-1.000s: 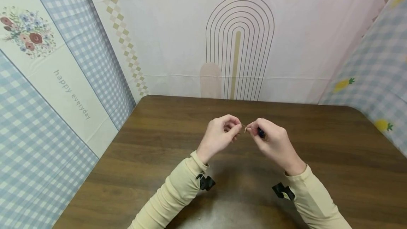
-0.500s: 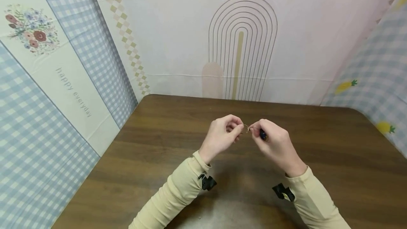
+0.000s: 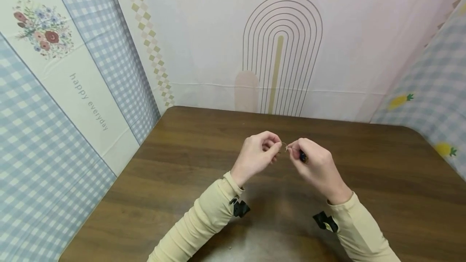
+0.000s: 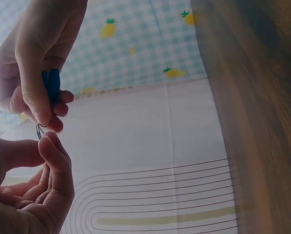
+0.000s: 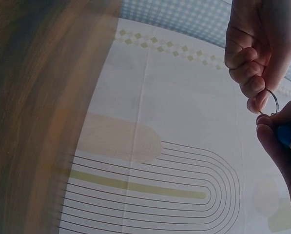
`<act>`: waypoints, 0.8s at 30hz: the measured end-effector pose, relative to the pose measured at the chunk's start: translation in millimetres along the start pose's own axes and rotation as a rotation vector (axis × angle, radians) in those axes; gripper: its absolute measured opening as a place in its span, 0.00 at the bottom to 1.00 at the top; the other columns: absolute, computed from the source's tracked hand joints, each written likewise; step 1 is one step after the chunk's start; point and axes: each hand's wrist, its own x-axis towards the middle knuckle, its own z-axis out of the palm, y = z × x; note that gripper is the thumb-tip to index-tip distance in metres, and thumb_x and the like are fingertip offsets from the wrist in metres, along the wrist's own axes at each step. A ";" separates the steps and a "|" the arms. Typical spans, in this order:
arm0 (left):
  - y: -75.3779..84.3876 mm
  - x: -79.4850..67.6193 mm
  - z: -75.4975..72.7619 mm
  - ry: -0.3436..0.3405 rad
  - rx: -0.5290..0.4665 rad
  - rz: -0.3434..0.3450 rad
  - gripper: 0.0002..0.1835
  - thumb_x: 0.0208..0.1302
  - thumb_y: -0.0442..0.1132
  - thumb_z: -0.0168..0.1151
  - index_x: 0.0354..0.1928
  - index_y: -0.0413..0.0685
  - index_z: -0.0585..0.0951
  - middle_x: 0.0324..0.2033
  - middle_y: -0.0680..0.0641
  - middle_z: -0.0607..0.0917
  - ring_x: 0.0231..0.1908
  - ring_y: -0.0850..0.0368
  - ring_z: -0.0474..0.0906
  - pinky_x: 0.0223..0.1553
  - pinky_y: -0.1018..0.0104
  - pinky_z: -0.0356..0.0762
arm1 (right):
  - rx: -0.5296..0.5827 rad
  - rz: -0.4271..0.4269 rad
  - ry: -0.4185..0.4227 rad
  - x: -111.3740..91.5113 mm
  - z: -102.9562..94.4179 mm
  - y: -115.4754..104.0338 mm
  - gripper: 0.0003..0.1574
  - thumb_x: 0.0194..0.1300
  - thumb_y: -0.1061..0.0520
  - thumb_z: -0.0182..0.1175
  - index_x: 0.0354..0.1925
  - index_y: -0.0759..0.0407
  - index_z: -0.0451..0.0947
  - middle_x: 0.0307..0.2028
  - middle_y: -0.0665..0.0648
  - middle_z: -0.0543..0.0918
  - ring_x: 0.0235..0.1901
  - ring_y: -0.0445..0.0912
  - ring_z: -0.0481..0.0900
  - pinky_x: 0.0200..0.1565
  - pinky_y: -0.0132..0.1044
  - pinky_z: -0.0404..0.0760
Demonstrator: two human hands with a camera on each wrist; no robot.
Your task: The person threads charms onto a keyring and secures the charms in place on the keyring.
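Thumb and fingertips of my left hand (image 3: 256, 153) pinch a thin metal key ring (image 5: 276, 100), which arches out towards my right hand (image 3: 314, 165). That hand's thumb and forefinger pinch at the ring's other side, so the fingertips of both hands are very close together. Tucked in the curled right fingers is a small dark blue trinket (image 4: 51, 84), with an orange spot showing in the right wrist view. Much of the trinket is covered by the fingers. Both hands are held up over the brown table.
The wooden table (image 3: 174, 197) has rounded far corners. Behind it hangs a pale cloth (image 3: 196, 43) with an arch print. Checked cloths stand at the left (image 3: 43, 140) and right (image 3: 429, 104). Each sleeve carries a small black wrist mount (image 3: 325, 221).
The head view has swung slightly left, so hands and backdrop sit a little further right. Both hands keep their pinch, with only slight shifts of the fingertips at the ring.
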 end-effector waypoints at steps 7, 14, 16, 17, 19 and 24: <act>-1.6 2.7 0.0 0.006 0.106 0.013 0.04 0.59 0.37 0.56 0.32 0.46 0.79 0.20 0.49 0.83 0.18 0.60 0.79 0.18 0.75 0.73 | -0.004 -0.058 -0.010 -0.3 0.4 2.2 0.10 0.51 0.67 0.49 0.17 0.58 0.62 0.23 0.49 0.74 0.29 0.39 0.77 0.31 0.22 0.71; -0.8 4.3 1.1 0.034 0.122 0.022 0.03 0.60 0.37 0.56 0.32 0.48 0.78 0.21 0.49 0.83 0.17 0.68 0.76 0.18 0.75 0.72 | -0.006 -0.066 -0.010 -0.9 1.5 3.0 0.11 0.53 0.65 0.46 0.17 0.57 0.61 0.22 0.49 0.69 0.27 0.37 0.74 0.31 0.21 0.69; -1.4 4.6 2.3 0.041 0.071 0.027 0.03 0.60 0.37 0.55 0.32 0.47 0.77 0.21 0.48 0.83 0.18 0.65 0.77 0.19 0.75 0.74 | -0.006 -0.045 -0.016 -1.1 1.1 2.7 0.11 0.51 0.67 0.49 0.18 0.58 0.61 0.21 0.49 0.68 0.26 0.37 0.74 0.29 0.21 0.69; -1.8 4.6 2.7 0.044 0.039 0.032 0.03 0.60 0.36 0.55 0.33 0.45 0.77 0.21 0.47 0.83 0.19 0.63 0.78 0.19 0.75 0.75 | 0.000 -0.030 -0.020 -1.1 0.8 2.5 0.11 0.50 0.69 0.50 0.18 0.58 0.62 0.21 0.49 0.69 0.26 0.37 0.75 0.29 0.21 0.69; -1.9 4.4 2.8 0.048 -0.045 0.040 0.04 0.61 0.35 0.55 0.34 0.42 0.76 0.22 0.45 0.83 0.20 0.59 0.79 0.20 0.74 0.76 | -0.004 0.018 -0.044 -0.5 -0.2 1.8 0.11 0.49 0.71 0.54 0.20 0.59 0.64 0.22 0.49 0.72 0.26 0.37 0.75 0.28 0.21 0.69; 9.5 -1.8 -4.4 0.015 -0.202 0.056 0.06 0.61 0.30 0.53 0.37 0.32 0.73 0.26 0.34 0.82 0.24 0.45 0.81 0.24 0.73 0.78 | -0.011 0.128 -0.087 1.3 -0.4 1.7 0.14 0.48 0.71 0.62 0.35 0.61 0.74 0.27 0.50 0.80 0.27 0.37 0.75 0.30 0.21 0.70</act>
